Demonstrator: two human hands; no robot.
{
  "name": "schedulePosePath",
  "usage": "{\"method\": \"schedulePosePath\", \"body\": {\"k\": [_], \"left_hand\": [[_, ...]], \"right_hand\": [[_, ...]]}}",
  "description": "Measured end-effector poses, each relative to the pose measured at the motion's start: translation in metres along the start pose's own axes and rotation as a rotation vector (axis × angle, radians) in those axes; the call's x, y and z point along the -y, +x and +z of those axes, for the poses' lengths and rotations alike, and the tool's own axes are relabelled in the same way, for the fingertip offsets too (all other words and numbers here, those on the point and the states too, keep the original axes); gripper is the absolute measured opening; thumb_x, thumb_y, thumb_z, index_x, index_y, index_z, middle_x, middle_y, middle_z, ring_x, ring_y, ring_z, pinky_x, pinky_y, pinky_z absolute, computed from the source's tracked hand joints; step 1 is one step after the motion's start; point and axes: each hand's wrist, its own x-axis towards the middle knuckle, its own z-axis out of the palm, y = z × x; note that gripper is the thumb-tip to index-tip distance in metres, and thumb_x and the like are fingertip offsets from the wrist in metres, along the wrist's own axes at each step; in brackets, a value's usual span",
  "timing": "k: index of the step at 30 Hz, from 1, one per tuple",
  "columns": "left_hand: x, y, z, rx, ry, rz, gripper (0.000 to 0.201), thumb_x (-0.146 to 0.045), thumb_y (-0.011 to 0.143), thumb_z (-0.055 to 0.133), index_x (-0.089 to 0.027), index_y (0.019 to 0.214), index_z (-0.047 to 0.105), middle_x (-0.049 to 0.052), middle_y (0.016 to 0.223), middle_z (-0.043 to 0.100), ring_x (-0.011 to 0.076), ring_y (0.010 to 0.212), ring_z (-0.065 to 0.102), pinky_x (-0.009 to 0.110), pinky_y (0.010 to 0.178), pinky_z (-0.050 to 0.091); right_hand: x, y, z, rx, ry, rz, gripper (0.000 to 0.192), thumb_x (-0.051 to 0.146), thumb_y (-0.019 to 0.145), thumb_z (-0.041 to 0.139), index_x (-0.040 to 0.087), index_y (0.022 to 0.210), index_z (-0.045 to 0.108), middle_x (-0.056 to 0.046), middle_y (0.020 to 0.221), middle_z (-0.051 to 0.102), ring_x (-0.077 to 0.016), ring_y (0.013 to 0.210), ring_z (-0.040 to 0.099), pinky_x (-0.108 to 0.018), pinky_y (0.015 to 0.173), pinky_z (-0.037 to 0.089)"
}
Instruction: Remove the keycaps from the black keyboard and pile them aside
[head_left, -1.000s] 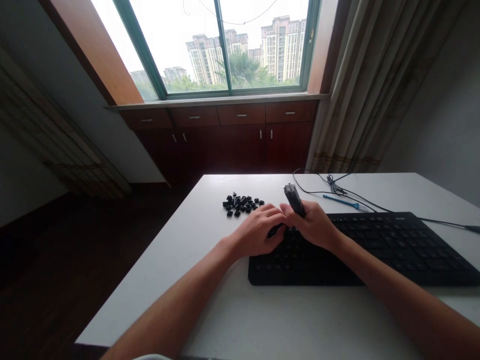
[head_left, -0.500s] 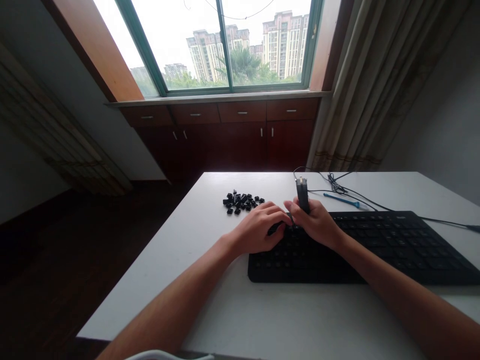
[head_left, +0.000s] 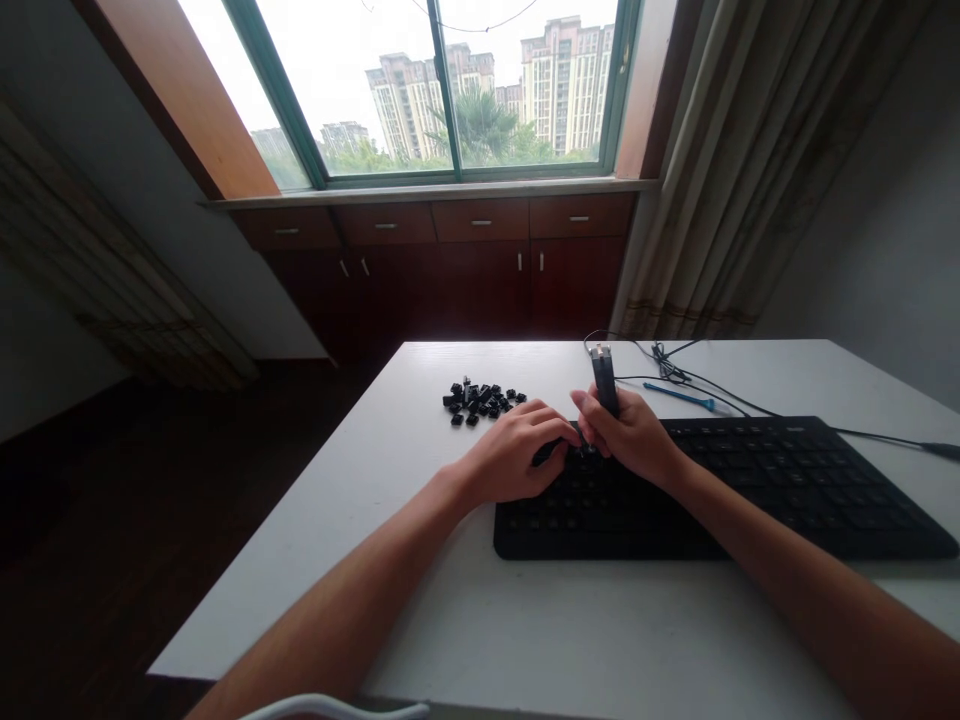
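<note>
A black keyboard (head_left: 780, 490) lies on the white table (head_left: 420, 500). My right hand (head_left: 634, 440) grips a dark keycap puller tool (head_left: 602, 375), held nearly upright with its tip down on the keyboard's far left corner. My left hand (head_left: 517, 455) rests on that same corner, fingers curled against the keys beside the tool. A pile of several loose black keycaps (head_left: 481, 400) sits on the table just left of the hands.
A blue thin tool (head_left: 679, 396) and black cables (head_left: 675, 375) lie behind the keyboard. A cable runs off right (head_left: 900, 440). The table's left edge drops to a dark floor. Wooden cabinets and a window stand beyond; a curtain hangs at right.
The tool in my right hand has swung from tilted left to nearly upright. Both hands stay at the keyboard's far left corner.
</note>
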Motion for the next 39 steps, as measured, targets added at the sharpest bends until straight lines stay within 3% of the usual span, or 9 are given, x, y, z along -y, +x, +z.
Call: {"method": "schedulePosePath", "body": {"k": [7,13,17,24,32,39], "left_hand": [[0.0014,-0.0014,0.0009,-0.014,-0.02,-0.007,0.025,-0.012,0.089,0.052,-0.02,0.108,0.066,0.006,0.101,0.072,0.0225,0.095,0.061,0.039,0.088,0.053],[0.0018,-0.0016,0.001,0.001,-0.015,-0.016,0.024,-0.012,0.089,0.052,-0.02,0.107,0.066,0.006,0.101,0.072,0.0222,0.094,0.062,0.039,0.089,0.052],[0.0021,-0.0017,0.0016,-0.01,-0.016,-0.015,0.024,-0.011,0.089,0.052,-0.02,0.107,0.066,0.006,0.101,0.072,0.0221,0.094,0.062,0.039,0.088,0.052],[0.0008,-0.0005,0.0001,0.001,-0.03,-0.005,0.023,-0.011,0.09,0.052,-0.02,0.106,0.066,0.006,0.102,0.072,0.0222,0.096,0.062,0.039,0.089,0.052],[0.0012,-0.001,0.0004,0.004,-0.027,0.002,0.024,-0.012,0.09,0.051,-0.02,0.106,0.066,0.006,0.104,0.072,0.0226,0.097,0.062,0.04,0.09,0.052],[0.0022,-0.0012,0.0011,-0.004,0.002,0.0,0.024,-0.011,0.09,0.052,-0.02,0.108,0.065,0.005,0.105,0.071,0.022,0.095,0.06,0.039,0.089,0.051]], "right_hand": [[0.0004,-0.0055,-0.0009,-0.039,-0.2,-0.109,0.041,0.049,0.097,0.055,0.02,0.068,0.053,0.004,0.053,0.053,-0.0124,0.049,0.048,-0.027,0.055,0.041],[-0.0029,0.0011,0.0002,-0.024,-0.016,-0.006,0.043,0.052,0.098,0.053,0.02,0.067,0.05,0.003,0.055,0.055,-0.0108,0.044,0.047,-0.026,0.049,0.042],[-0.0065,0.0033,-0.0008,-0.029,-0.008,-0.002,0.043,0.053,0.097,0.053,0.021,0.069,0.05,0.003,0.057,0.056,-0.0112,0.044,0.049,-0.026,0.049,0.043],[-0.0062,-0.0004,-0.0034,-0.107,-0.252,-0.081,0.028,0.046,0.097,0.056,0.022,0.082,0.053,0.003,0.061,0.062,-0.0145,0.049,0.059,-0.027,0.056,0.047],[-0.005,0.0002,-0.0022,-0.17,-0.364,-0.113,0.039,0.049,0.098,0.051,0.021,0.071,0.053,0.001,0.059,0.058,-0.0157,0.056,0.055,-0.028,0.059,0.042],[-0.004,-0.0007,-0.0034,-0.131,-0.324,-0.138,0.045,0.051,0.101,0.047,0.02,0.07,0.054,0.001,0.061,0.055,-0.0153,0.058,0.052,-0.029,0.059,0.039]]}}
